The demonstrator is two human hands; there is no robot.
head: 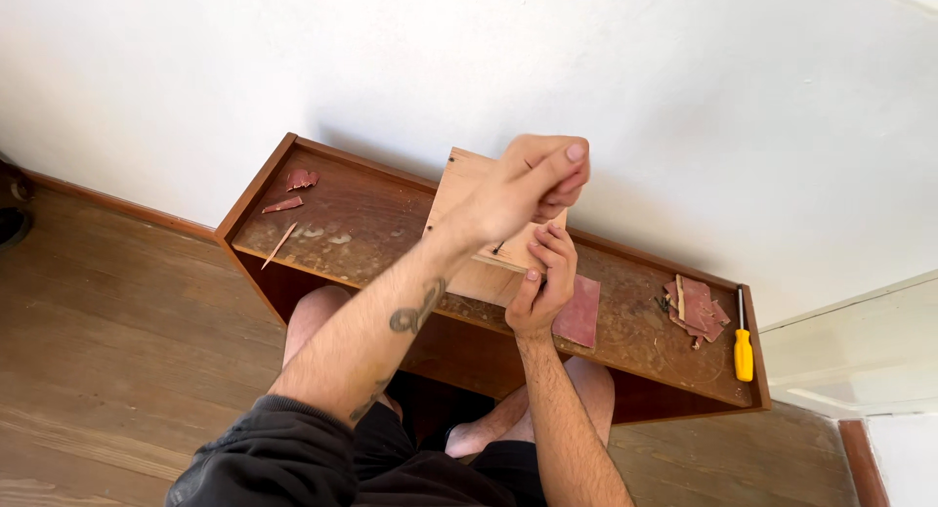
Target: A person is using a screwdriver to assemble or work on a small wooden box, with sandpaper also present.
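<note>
My left hand is raised over a small pale wooden board, fingers curled tight and thumb on top. A thin dark tip shows below the fist against the board; the rest of it is hidden in the hand. My right hand grips the board's near edge from below, fingers wrapped around it. The board stands tilted on the top face of a dark brown wooden cabinet that lies on its side against the white wall.
A reddish sandpaper sheet lies beside my right hand. Torn sandpaper pieces and a yellow-handled screwdriver sit at the cabinet's right end. Reddish scraps and a thin stick lie at its left. My knees are under the cabinet; the floor is wooden planks.
</note>
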